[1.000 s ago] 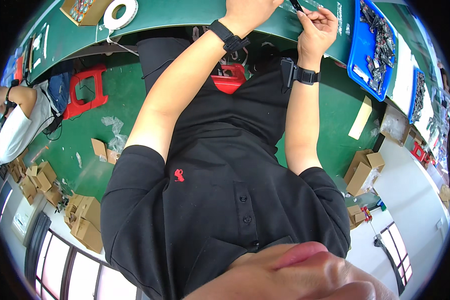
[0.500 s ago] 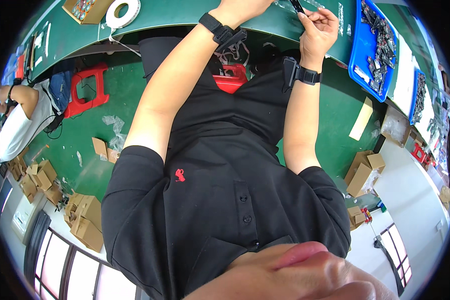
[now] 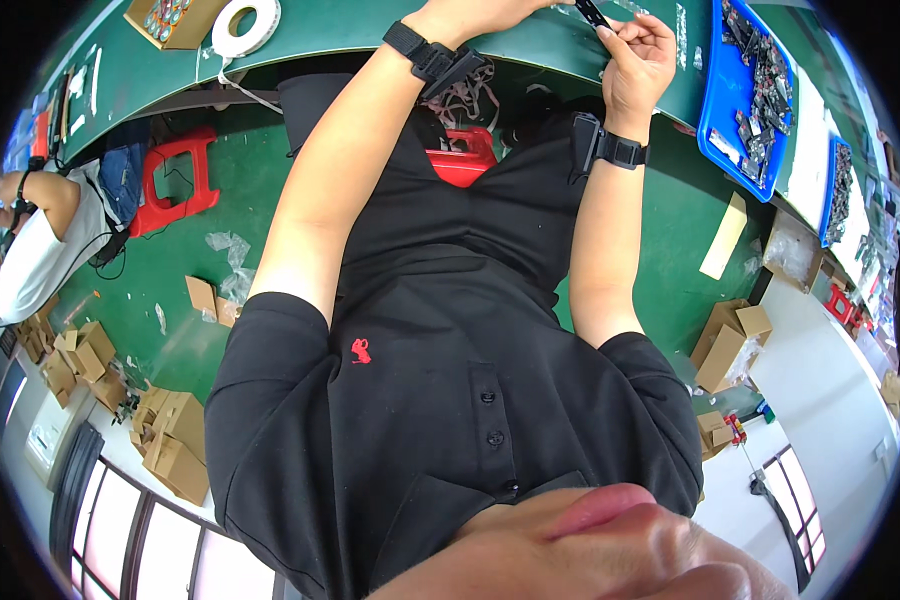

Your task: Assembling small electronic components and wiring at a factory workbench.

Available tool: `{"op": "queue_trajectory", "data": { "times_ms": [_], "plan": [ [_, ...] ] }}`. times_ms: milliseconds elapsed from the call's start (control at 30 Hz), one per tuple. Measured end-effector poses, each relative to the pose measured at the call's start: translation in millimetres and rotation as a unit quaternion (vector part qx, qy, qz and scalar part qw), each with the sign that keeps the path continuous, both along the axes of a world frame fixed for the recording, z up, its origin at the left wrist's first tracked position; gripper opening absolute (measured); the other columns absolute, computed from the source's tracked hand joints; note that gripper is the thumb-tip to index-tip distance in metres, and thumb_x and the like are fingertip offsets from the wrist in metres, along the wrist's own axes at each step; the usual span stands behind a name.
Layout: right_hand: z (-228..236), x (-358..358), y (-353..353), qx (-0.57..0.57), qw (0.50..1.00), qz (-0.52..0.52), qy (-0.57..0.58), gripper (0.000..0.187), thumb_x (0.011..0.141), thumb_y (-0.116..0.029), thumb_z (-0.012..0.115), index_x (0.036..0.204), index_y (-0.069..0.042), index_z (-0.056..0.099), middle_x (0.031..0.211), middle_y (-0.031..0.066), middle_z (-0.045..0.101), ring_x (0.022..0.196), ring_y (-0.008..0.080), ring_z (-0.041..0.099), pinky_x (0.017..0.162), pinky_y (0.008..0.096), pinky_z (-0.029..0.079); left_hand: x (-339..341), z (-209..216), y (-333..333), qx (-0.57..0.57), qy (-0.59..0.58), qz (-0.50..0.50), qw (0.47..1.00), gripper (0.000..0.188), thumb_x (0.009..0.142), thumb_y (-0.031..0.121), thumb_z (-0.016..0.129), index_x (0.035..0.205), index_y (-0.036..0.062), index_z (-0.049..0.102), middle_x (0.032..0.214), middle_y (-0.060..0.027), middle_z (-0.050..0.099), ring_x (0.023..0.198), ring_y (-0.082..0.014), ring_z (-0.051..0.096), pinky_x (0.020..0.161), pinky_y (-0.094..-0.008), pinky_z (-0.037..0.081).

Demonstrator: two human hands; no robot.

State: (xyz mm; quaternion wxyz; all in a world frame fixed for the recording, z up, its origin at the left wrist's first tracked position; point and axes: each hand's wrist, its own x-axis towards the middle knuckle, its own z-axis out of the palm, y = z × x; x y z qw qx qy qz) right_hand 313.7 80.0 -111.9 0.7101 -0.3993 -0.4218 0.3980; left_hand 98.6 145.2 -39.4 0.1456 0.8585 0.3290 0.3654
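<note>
My right hand [image 3: 638, 62] is over the green table [image 3: 370, 28], pinching a thin black strip with small light dots [image 3: 592, 13] between thumb and index finger. Its other fingers are loosely curled. My left hand [image 3: 485, 12] reaches in from the left at the upper edge of the picture, close to the far end of the strip. Its fingers are mostly cut off there, so whether they touch the strip does not show. Clear plastic scraps [image 3: 681, 35] lie on the table just right of my right hand.
A blue tray [image 3: 711, 120] of small dark parts is at the right, another blue tray [image 3: 827, 215] beyond it. A white tape roll [image 3: 260, 35] and a carton [image 3: 198, 30] of round items stand at the left. A person [image 3: 45, 235] is seated far left by a red stool [image 3: 175, 208].
My left hand has shifted a little to the left and upward. The black strip in my right hand is tilted a bit more to the left and shows more fully.
</note>
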Motion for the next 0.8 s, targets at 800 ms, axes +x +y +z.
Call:
{"op": "queue_trajectory", "data": {
  "times_ms": [800],
  "plan": [
    [3.5,-0.6,-1.6,-0.018,0.998,0.052,0.015,0.049,0.078,0.019,0.071,0.12,-0.002,0.056,0.085,0.0,0.053,0.079,0.0087,0.054,0.073,0.0201,0.047,-3.9,-1.3,-1.5,0.021,-0.012,-0.023,0.999,0.016,0.087,0.025,0.071,0.084,0.0095,0.068,0.085,-0.0076,0.063,0.086,-0.0324,0.058,0.078,-0.0432,0.045]
  ]
}}
